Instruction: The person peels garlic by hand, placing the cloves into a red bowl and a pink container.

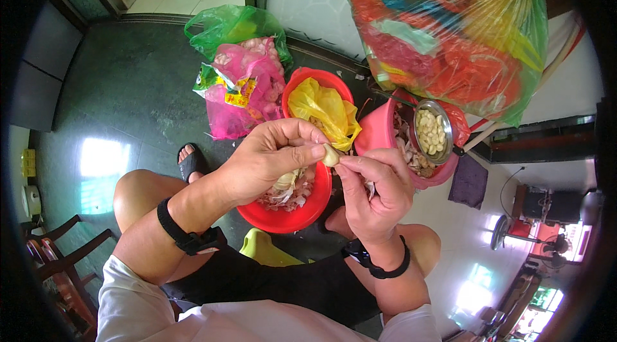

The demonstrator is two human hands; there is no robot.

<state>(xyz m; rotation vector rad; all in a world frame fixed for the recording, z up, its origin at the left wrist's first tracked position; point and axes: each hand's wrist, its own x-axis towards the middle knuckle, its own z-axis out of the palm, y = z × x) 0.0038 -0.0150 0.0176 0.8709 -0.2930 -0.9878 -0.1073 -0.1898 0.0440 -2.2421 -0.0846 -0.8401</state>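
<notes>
A pale peeled garlic clove (330,155) is pinched between the thumb and forefinger of my left hand (279,151). My right hand (378,185) meets it from the other side, thumb and forefinger pressed together at the clove's edge; whether a bit of skin is between them is too small to tell. Below the hands stands a red plastic basin (308,219) with garlic skins (294,200) and some garlic inside, partly hidden by my left hand. To the right, a steel bowl (447,122) of peeled garlic cloves (430,132) rests over a pink bucket (378,125) that holds more skins.
Behind the basin, a yellow plastic bag (320,105) lies in a red bucket (299,77). Further left is a pink mesh sack (241,120) of garlic beside a green bag (231,24). A large bag of plastic bags (443,48) hangs at upper right. A yellow-green stool (265,248) is below me.
</notes>
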